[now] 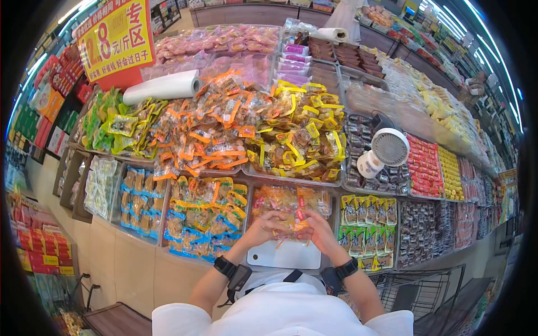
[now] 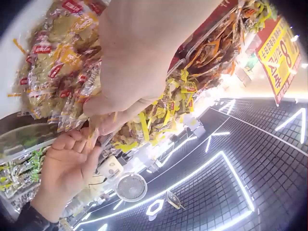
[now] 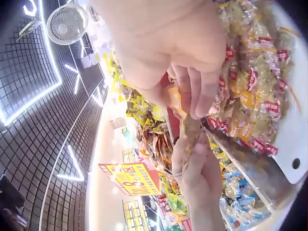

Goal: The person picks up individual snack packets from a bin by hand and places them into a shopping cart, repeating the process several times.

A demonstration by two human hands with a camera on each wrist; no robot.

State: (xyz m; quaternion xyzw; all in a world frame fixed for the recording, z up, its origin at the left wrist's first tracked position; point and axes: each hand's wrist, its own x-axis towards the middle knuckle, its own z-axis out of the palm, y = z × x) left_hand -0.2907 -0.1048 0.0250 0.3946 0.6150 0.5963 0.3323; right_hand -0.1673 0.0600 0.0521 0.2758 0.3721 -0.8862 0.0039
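Note:
Both hands hold one small clear-and-orange wrapped packet (image 1: pixel 292 224) between them, above a bin of similar packets (image 1: pixel 269 197) with red labels. My left hand (image 1: pixel 268 228) pinches its left end and my right hand (image 1: pixel 321 231) its right end, fingers curled. In the left wrist view, the left hand (image 2: pixel 132 62) is large in front and the right hand (image 2: pixel 67 166) faces it. In the right wrist view, the packet (image 3: pixel 191 130) lies between the right hand (image 3: pixel 173 48) and the left hand (image 3: pixel 199 175).
A white board (image 1: pixel 286 255) lies at the bin's near edge. Left are blue-and-yellow packets (image 1: pixel 204 224); right, green and yellow packets (image 1: pixel 368 227). A white fan (image 1: pixel 386 150) stands beyond at the right, a plastic roll (image 1: pixel 162 88) at the back left. A black wire cart (image 1: pixel 426 291) is at lower right.

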